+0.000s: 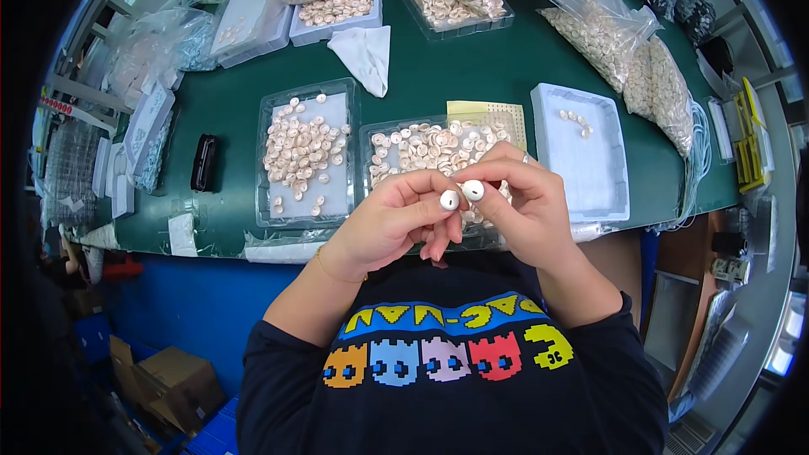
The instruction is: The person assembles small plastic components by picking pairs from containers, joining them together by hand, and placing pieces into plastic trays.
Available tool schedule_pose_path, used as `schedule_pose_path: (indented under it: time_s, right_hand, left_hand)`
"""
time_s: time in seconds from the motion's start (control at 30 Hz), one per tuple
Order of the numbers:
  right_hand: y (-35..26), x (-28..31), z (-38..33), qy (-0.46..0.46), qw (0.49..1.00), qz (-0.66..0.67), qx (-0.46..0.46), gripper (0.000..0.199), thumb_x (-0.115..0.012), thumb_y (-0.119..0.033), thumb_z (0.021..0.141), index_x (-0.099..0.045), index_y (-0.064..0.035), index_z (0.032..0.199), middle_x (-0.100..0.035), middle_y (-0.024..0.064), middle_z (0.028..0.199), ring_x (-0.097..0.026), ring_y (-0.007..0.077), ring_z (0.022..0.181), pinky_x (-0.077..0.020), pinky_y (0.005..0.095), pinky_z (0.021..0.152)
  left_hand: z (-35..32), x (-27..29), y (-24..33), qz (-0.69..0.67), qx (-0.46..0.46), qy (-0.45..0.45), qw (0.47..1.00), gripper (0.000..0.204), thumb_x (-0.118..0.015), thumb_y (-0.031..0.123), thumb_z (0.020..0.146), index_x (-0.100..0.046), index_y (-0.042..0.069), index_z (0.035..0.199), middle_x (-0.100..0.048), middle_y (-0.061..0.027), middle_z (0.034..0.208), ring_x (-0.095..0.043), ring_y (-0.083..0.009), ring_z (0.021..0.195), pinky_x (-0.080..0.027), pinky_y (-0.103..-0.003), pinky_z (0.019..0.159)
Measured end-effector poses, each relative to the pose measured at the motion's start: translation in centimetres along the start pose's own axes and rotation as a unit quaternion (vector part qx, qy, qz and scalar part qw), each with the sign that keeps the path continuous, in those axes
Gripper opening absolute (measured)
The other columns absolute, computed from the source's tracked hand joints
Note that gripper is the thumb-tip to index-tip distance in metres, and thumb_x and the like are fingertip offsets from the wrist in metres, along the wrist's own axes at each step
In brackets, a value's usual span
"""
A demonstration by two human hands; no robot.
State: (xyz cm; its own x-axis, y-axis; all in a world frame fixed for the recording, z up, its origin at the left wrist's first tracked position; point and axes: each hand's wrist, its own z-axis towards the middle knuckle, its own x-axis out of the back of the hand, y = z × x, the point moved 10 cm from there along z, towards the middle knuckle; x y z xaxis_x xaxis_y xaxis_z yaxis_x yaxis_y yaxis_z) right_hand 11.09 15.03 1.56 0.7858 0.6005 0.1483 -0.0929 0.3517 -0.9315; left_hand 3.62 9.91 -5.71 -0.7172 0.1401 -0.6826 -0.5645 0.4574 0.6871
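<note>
Earbud shells, one pinched in my left hand (pixel 383 223) at (pixel 449 200) and one in my right hand (pixel 527 211) at (pixel 473 190), sit only at my closed fingertips above the clear tray (pixel 368 131) of loose shells, so a weak pinch could drop either unsorted.

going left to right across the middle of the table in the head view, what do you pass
black pouch → clear tray of pale small parts → second clear tray of the same parts, behind the hands → white foam tray with a few parts → bagged parts
</note>
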Motion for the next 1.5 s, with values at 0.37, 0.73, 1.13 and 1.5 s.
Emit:
schedule_pose_path:
  time_s: [0.37,0.73,1.13,1.5]
  right_hand:
    - [4.7,2.9,0.0,0.037,0.984,-0.156,-0.072,0.019,-0.056,0.000,0.080,-0.066,-0.0021,0.096,-0.057,0.0091,0.081,-0.053,0.0166,0.067,-0.0427,0.0250,0.061]
    - [8.2,1.8,0.3,-0.036,0.952,-0.275,-0.127,0.014,-0.061,-0.005,0.077,-0.066,-0.0022,0.090,-0.059,0.0108,0.083,-0.056,0.0215,0.070,-0.0440,0.0311,0.063]
    - [6.7,-1.7,0.5,-0.067,0.929,-0.362,0.032,0.014,-0.066,-0.005,0.070,-0.067,-0.0059,0.085,-0.058,0.0093,0.080,-0.056,0.0264,0.072,-0.0433,0.0355,0.066]
    - [4.9,-0.5,0.3,-0.039,0.986,0.086,-0.136,0.016,-0.057,0.000,0.082,-0.065,-0.0025,0.095,-0.060,0.0045,0.083,-0.055,0.0101,0.077,-0.0437,0.0235,0.068]
  left_hand:
    - [-4.0,12.1,6.2,0.052,-0.195,0.258,0.945,0.025,-0.047,-0.003,0.076,-0.059,-0.006,0.098,-0.060,-0.0114,0.088,-0.058,-0.0177,0.076,-0.047,-0.029,0.067]
    - [-0.6,7.8,6.1,0.747,-0.138,0.320,0.566,0.008,-0.063,0.017,0.076,-0.065,0.012,0.081,-0.058,-0.0013,0.078,-0.053,-0.0216,0.080,-0.033,-0.038,0.078]
    - [-1.3,6.5,7.2,0.614,-0.187,0.320,0.697,0.008,-0.064,0.008,0.075,-0.063,0.006,0.083,-0.063,-0.0043,0.072,-0.058,-0.0130,0.066,-0.041,-0.024,0.062]
    - [-2.9,1.5,7.0,0.386,-0.283,0.212,0.852,0.013,-0.062,0.006,0.078,-0.066,0.003,0.090,-0.064,-0.0026,0.074,-0.051,-0.0072,0.060,-0.038,-0.022,0.056]
